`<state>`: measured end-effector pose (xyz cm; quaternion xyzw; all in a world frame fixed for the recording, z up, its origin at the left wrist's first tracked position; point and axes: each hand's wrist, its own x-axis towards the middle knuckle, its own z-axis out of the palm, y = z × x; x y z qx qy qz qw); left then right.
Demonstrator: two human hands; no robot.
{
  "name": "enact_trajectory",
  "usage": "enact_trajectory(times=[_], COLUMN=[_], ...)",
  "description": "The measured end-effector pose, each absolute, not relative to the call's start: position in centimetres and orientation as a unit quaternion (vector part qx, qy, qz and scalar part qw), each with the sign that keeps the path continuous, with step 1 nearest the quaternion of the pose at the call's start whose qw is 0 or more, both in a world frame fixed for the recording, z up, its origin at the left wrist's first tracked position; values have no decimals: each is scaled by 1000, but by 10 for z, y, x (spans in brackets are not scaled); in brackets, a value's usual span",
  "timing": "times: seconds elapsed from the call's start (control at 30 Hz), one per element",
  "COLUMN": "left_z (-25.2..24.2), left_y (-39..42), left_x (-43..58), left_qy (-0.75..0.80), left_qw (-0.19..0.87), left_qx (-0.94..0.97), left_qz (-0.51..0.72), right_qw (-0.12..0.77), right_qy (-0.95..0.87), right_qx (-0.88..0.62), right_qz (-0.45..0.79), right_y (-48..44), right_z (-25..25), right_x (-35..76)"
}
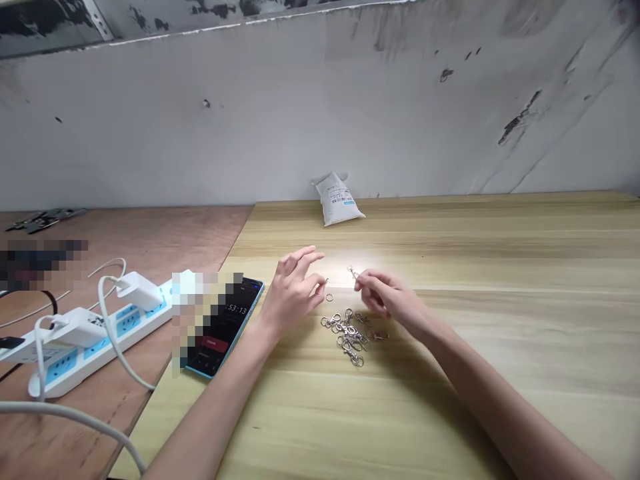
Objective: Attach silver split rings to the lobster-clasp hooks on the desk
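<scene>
My left hand (299,288) pinches thumb and forefinger together on a small metal ring (327,281), seen nearly edge-on, while its other fingers stretch out. Just below those fingertips, another small ring (329,297) lies flat on the wooden table. To the right, my right hand (383,293) is closed around one end of a silver swivel clasp (353,273), whose ring end points up and left. A loose pile of silver swivel clasps with rings (350,330) rests on the table below and between both hands.
A white labelled packet (339,200) stands against the wall. Left of my left forearm lies a phone (225,333) with a lit screen. A white power strip (117,327) with chargers and cables sits on the reddish-brown surface (165,230) at left.
</scene>
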<state>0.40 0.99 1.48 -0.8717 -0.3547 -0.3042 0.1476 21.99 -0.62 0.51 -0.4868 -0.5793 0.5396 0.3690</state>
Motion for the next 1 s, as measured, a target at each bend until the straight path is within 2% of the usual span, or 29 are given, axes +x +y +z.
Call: enact_trajectory(times=[0.03, 0.1, 0.2, 0.37, 0.5, 0.83, 1.0], left_z=[12, 9, 8, 19, 27, 20, 21], left_y=[12, 16, 18, 12, 5, 5, 4], left_x=[2, -2, -6, -11, -13, -8, -6], left_qy=[-358, -379, -391, -363, -359, -362, -363], left_qw=[131, 103, 54, -99, -238, -323, -352], left_qx=[-881, -886, -896, -906, -893, -867, -852], left_qz=[-281, -248, -206, -195, -133, -116, -133], right_qw=[372, 320, 247, 242, 260, 278, 299], right_qy=[-633, -717, -754, -772, -766, -768, -793], right_qx=[-531, -583, -601, -581, -583, -564, -473], right_qz=[423, 208, 95, 82, 78, 120, 241], right_y=[-1, 8, 15, 16, 16, 13, 3], right_z=[2, -4, -12, -17, -17, -16, -8], right_x=[227, 240, 253, 253, 251, 247, 233])
